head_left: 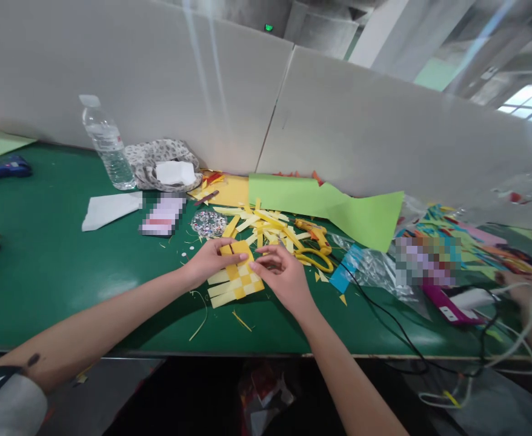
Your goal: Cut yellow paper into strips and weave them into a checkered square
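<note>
A small woven paper mat in orange-yellow and pale yellow checks is held just above the green table, loose pale strip ends sticking out on its left. My left hand pinches its upper left edge between thumb and fingers. On the mat's upper right edge, my right hand touches with its thumb, fingers curled behind or beside it; whether anything sits between those fingers is unclear. Just beyond lies a heap of cut yellow paper strips. Yellow-handled scissors and a yellow glue gun rest to the right of the heap.
A water bottle, a patterned cloth pouch and a phone stand or lie back left. Green paper leans along the partition. On the right are a magenta power strip, cables and a co-worker's hand.
</note>
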Motion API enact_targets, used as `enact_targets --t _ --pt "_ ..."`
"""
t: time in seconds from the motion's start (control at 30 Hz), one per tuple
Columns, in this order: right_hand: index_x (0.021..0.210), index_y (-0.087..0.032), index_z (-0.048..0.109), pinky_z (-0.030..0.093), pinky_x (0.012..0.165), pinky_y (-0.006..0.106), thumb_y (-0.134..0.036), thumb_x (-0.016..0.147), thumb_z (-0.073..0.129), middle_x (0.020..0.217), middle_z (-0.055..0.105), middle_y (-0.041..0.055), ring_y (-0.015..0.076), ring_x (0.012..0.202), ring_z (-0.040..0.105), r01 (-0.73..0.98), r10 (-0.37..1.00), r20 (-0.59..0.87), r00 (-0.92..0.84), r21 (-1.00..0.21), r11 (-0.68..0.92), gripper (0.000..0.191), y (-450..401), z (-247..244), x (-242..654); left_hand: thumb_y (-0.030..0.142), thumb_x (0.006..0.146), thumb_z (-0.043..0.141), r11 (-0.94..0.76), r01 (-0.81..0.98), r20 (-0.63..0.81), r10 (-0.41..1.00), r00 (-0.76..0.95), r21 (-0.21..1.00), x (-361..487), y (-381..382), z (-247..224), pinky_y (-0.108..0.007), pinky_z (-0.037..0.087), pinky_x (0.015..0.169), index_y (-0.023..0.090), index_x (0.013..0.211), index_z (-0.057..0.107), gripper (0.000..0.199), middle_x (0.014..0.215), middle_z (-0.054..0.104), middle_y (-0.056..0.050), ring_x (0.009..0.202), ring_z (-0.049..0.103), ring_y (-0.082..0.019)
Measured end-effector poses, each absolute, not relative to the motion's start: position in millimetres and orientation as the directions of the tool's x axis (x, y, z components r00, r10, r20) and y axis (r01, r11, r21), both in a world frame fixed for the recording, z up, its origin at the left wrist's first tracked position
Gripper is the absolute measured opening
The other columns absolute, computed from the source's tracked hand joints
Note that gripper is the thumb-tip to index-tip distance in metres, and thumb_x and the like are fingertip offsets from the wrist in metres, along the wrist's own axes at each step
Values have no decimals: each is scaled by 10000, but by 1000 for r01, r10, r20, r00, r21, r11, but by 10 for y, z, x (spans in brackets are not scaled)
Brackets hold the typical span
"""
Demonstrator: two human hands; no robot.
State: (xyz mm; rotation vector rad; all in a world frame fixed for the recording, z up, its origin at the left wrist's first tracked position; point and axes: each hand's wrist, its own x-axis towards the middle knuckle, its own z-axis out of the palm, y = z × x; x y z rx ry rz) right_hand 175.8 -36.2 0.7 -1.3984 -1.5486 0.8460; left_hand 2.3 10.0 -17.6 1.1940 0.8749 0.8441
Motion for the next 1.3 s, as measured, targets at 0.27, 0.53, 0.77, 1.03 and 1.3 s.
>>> enact_targets --t 0.27,0.53,0.77,1.03,1.3 --pt "792 -179 663 542 717 344 -346 653 696 753 706 54 205 731 673 373 993 116 11 -922 104 220 -308 -101 1747 456 657 697 2 88 -41 897 440 996 5 117 -206 -217 414 536 149 780 644 336 726 619 -9 600 531 -111" --pt "867 -176 645 534 716 361 -384 617 723 720 700 48 206 706 668 327 997 72 21 -943 61 334 -244 -145 1812 409 614 739 -45 136 -10 925 380 990 2 164 -233 -200 278 440 178 877 617 370 642 558 27 493 405 -76" --pt "751 -163 668 523 701 328 -386 585 744 762 695 51 199 730 646 324 997 61 37 -945 45 288 -223 -187 1848 379 597 746 -17 164 -52 911 408 986 20 161 -281 -196 224 422 182 934 572 428 665 552 39 459 322 -55" --pt "665 -169 658 504 673 317 -421 571 746 701 678 33 180 683 621 313 998 55 41 -949 39 283 -230 -171 1825 363 599 745 -43 202 -46 909 415 978 5 157 -218 -211 131 415 190 715 550 285 481 332 88 420 235 -56" --pt "663 -165 643 480 605 282 -452 571 741 662 646 14 162 635 589 300 1000 21 -20 -954 26 316 -276 -160 1805 366 605 745 -37 182 -47 900 433 983 20 122 -223 -217 241 430 200 792 595 291 532 506 52 433 389 -74"
